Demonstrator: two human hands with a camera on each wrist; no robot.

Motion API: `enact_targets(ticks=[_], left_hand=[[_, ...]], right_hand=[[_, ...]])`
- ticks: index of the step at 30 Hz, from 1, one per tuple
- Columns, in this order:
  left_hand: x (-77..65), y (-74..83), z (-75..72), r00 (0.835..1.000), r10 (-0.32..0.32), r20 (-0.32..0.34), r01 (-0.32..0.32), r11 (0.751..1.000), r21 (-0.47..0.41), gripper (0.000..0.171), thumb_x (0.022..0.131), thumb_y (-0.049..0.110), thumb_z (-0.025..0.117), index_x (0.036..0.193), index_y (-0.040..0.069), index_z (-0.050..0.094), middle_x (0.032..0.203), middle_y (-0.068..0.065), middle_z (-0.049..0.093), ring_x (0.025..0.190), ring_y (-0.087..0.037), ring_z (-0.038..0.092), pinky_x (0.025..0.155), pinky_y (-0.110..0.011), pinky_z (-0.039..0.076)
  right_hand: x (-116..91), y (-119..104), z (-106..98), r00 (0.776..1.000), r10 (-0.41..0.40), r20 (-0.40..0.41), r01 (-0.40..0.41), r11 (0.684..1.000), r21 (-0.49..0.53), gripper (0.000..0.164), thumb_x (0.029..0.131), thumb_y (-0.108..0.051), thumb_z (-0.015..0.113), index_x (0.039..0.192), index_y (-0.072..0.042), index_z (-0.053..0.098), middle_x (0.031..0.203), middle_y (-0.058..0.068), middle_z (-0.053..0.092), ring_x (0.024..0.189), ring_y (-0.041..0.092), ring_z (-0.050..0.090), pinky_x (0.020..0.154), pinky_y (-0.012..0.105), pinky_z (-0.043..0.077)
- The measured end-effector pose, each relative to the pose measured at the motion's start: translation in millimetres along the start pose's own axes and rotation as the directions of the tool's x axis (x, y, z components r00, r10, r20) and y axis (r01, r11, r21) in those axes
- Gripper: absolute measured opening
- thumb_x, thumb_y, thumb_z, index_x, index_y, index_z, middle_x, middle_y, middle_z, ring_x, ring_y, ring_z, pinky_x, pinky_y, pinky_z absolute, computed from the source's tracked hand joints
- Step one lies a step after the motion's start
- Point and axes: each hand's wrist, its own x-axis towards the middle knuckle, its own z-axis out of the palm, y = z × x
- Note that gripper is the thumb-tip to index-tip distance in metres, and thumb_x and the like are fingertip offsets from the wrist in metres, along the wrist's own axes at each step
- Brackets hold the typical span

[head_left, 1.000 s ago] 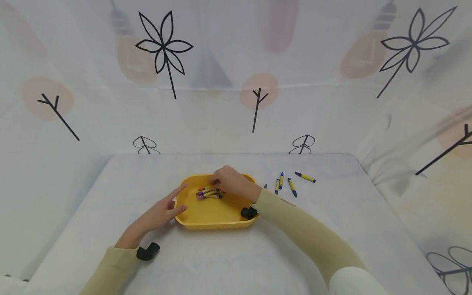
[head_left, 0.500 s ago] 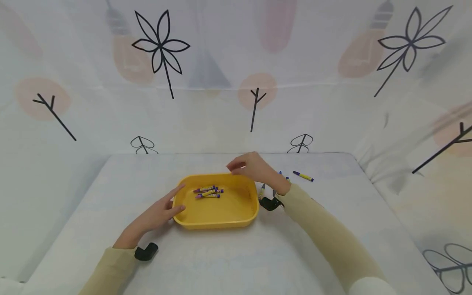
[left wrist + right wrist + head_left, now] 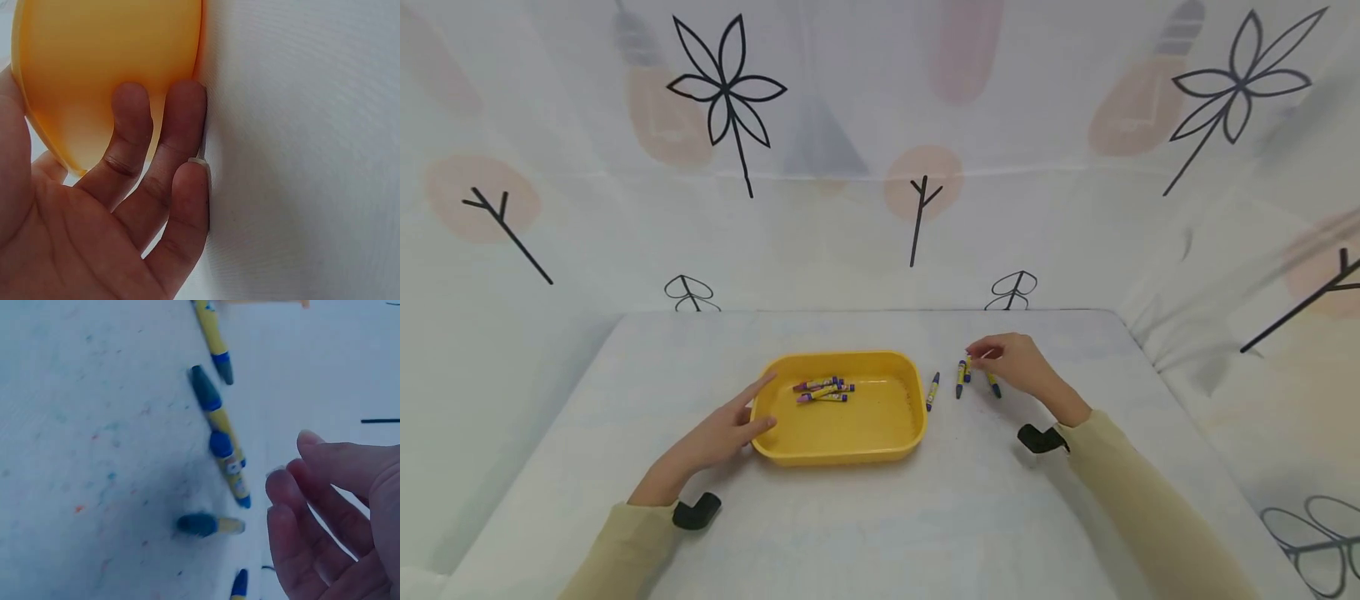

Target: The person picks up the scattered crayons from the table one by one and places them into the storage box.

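My left hand (image 3: pixel 718 433) grips the left end of a yellow tray (image 3: pixel 850 457), its thumb and a finger over the rim. In the left wrist view, other fingers (image 3: pixel 184 119) lie against the tray's outer wall. Several crayons (image 3: pixel 823 390) lie in a small pile inside the tray. Over the loose crayons to the right hovers my right hand (image 3: pixel 1018 367), fingers loosely bent. The right wrist view shows nothing between its fingertips, apart from a blue-tipped crayon (image 3: pixel 230 469) close by. The hand partly hides some crayons in the head view.
A dark grey-green crayon (image 3: pixel 932 392) lies just beside the tray's right side. Another dark-tipped crayon (image 3: pixel 200 524) is nearer my right hand. A white cloth with printed plants (image 3: pixel 820 242) rises behind the white table (image 3: pixel 850 533).
My right hand has left the crayon pile in the tray, risen over the far rim and moved right to the loose crayons. The left hand stays at the tray.
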Motion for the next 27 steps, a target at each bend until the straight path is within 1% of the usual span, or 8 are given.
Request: enact_targets(ticks=[4,8,11,14,17,20,22,27], left_hand=[[0.1,0.4,0.3,1.000,-0.011,0.001,0.011,1.000,0.000,0.075,0.098,0.045,0.061,0.159,0.033,0.019,0.085,-0.009,0.053,0.075,-0.022,0.053,0.066,-0.036,0.042],[1.0,-0.6,0.5,1.000,-0.019,-0.002,0.019,1.000,-0.002,0.076,0.097,0.045,0.062,0.159,0.034,0.019,0.085,-0.009,0.053,0.075,-0.023,0.052,0.066,-0.036,0.042],[1.5,-1.7,0.5,1.000,-0.009,-0.002,0.009,1.000,-0.006,0.076,0.098,0.045,0.062,0.159,0.034,0.019,0.084,-0.009,0.052,0.074,-0.022,0.052,0.066,-0.036,0.042],[1.7,-2.9,0.6,1.000,0.005,-0.003,-0.005,1.000,-0.005,0.075,0.098,0.044,0.061,0.159,0.034,0.019,0.083,-0.009,0.052,0.073,-0.022,0.051,0.065,-0.036,0.042],[1.8,-3.1,0.4,1.000,0.010,-0.006,-0.010,1.000,-0.005,0.075,0.098,0.044,0.061,0.159,0.034,0.020,0.082,-0.009,0.051,0.073,-0.022,0.051,0.065,-0.036,0.041],[1.8,-2.5,0.1,1.000,0.013,-0.007,-0.013,1.000,-0.003,0.075,0.098,0.043,0.061,0.159,0.033,0.019,0.082,-0.009,0.050,0.072,-0.022,0.051,0.065,-0.036,0.041],[1.6,-2.2,0.3,1.000,0.012,-0.005,-0.012,1.000,-0.003,0.075,0.098,0.044,0.061,0.160,0.033,0.019,0.082,-0.009,0.050,0.072,-0.022,0.051,0.064,-0.036,0.041],[1.5,-1.7,0.1,1.000,0.004,-0.001,-0.004,1.000,-0.003,0.075,0.098,0.044,0.061,0.160,0.032,0.019,0.083,-0.009,0.051,0.073,-0.022,0.051,0.065,-0.036,0.042]], right_hand=[[-6,23,2,0.998,0.066,-0.002,-0.066,0.997,-0.028,0.031,0.092,-0.019,0.073,0.118,-0.003,0.070,0.100,0.009,0.070,0.090,0.025,0.064,0.069,0.034,0.050],[-5,34,6,0.993,0.116,0.013,-0.115,0.990,-0.086,0.043,0.089,-0.024,0.076,0.124,-0.002,0.066,0.098,0.009,0.068,0.083,0.023,0.061,0.066,0.033,0.049],[-4,36,8,0.990,0.142,0.019,-0.139,0.983,-0.123,0.047,0.088,-0.025,0.077,0.126,-0.001,0.064,0.097,0.010,0.068,0.078,0.021,0.059,0.065,0.033,0.048],[-2,32,8,0.984,0.177,0.014,-0.173,0.975,-0.142,0.046,0.088,-0.021,0.075,0.126,0.001,0.064,0.099,0.014,0.068,0.074,0.021,0.059,0.064,0.034,0.049],[-3,27,6,0.977,0.214,0.003,-0.211,0.965,-0.154,0.045,0.087,-0.018,0.072,0.126,0.002,0.064,0.104,0.018,0.068,0.075,0.023,0.061,0.064,0.036,0.050],[-4,25,2,0.971,0.239,0.006,-0.236,0.963,-0.132,0.045,0.086,-0.016,0.071,0.127,0.002,0.064,0.109,0.021,0.067,0.075,0.023,0.063,0.064,0.036,0.050],[-6,25,0,0.970,0.241,0.022,-0.238,0.967,-0.092,0.045,0.086,-0.015,0.069,0.128,0.001,0.064,0.110,0.020,0.068,0.074,0.021,0.063,0.063,0.035,0.050],[-11,20,-5,0.971,0.235,0.043,-0.236,0.972,0.009,0.042,0.091,-0.014,0.064,0.132,-0.005,0.063,0.112,0.017,0.067,0.073,0.019,0.061,0.063,0.032,0.046]])
